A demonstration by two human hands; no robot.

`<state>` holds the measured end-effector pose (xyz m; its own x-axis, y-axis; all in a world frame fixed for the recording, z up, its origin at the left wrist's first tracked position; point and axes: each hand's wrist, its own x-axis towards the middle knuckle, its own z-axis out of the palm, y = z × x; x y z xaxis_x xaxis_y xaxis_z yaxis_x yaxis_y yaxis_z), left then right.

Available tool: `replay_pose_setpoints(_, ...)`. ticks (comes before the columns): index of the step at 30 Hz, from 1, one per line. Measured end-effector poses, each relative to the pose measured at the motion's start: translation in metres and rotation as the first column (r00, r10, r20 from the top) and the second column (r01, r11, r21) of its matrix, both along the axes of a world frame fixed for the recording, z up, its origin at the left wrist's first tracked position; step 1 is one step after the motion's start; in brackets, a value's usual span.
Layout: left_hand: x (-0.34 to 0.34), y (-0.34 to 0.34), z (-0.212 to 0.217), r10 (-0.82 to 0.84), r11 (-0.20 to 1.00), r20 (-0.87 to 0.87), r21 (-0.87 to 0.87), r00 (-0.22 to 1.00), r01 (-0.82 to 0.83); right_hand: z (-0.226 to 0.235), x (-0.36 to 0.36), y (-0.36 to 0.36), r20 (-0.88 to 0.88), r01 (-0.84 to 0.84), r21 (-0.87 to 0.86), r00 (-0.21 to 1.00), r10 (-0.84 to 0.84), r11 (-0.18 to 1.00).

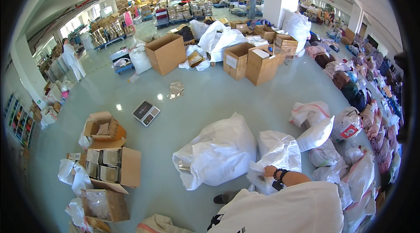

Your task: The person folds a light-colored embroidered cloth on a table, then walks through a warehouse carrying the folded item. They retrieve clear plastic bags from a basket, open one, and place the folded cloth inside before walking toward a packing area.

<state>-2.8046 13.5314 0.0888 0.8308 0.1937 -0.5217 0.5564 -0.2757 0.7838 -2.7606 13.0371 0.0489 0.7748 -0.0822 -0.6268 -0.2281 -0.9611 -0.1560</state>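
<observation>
My right hand is closed on the gathered edge of a white plastic sack, low and right of centre. Dark bands circle that wrist, and the forearm comes in from the right over my white shirt. To the left of this sack a bigger, bulging white sack lies on the floor, its mouth turned left, with something pale just inside. My left hand does not show anywhere.
Open cartons stand at the left, one filled with flat packs. A scale sits on the grey floor. Tall cartons and sacks stand farther back. Filled white sacks and heaped bundles line the right. Other people are distant.
</observation>
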Motion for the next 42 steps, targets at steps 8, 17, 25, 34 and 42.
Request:
replay_pose_setpoints(8,-0.02,0.021,-0.002,-0.02,1.0,-0.009,-0.008,1.0,0.02,0.101,0.115,0.085,0.399,0.223,0.55,0.777,-0.487,0.805)
replay_pose_setpoints(17,-0.056,0.037,0.002,0.036,0.999,-0.02,-0.016,0.999,-0.037,0.217,0.12,0.176,-0.221,0.27,0.963,0.77,-0.599,-0.007)
replay_pose_setpoints(25,-0.071,0.043,0.002,0.06,0.998,-0.041,-0.009,0.997,-0.061,0.233,0.103,0.193,-0.263,0.247,0.963,0.761,-0.593,-0.11)
replay_pose_setpoints(34,-0.064,0.045,0.0,0.022,1.0,-0.048,-0.011,0.999,-0.023,0.263,0.115,0.187,-0.161,0.15,0.986,0.773,-0.614,-0.069)
replay_pose_setpoints(42,-0.082,0.053,0.0,0.062,0.998,-0.053,-0.016,0.997,-0.063,0.336,0.172,0.209,-0.178,0.032,0.969,0.775,-0.606,-0.244)
